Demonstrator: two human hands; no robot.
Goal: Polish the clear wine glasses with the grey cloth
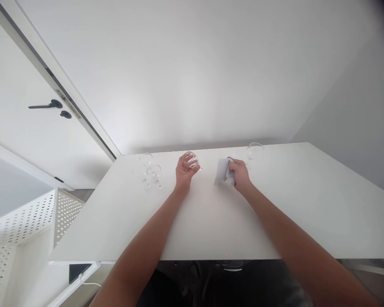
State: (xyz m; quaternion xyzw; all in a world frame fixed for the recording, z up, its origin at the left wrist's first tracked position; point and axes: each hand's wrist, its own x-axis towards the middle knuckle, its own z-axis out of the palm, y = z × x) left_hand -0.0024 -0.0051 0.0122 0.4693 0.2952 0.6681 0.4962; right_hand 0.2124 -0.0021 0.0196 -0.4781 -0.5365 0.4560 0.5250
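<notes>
My left hand [186, 170] is wrapped round the bowl of a clear wine glass [192, 161], which is tilted above the white table [208, 221]. The fingers show through the glass. To the right of it, my right hand [240, 172] grips a folded white cloth [222, 170] between thumb and fingers. The cloth hangs toward the left and is slightly blurred. A gap separates the cloth from the glass. How the cloth is folded inside the fingers is hidden.
Several clear glasses [154, 170] stand close together at the table's left. Another clear glass [255, 152] stands near the back edge, beyond my right hand. A wall [192, 76] rises behind the table. A door with a black handle [45, 105] is at the left.
</notes>
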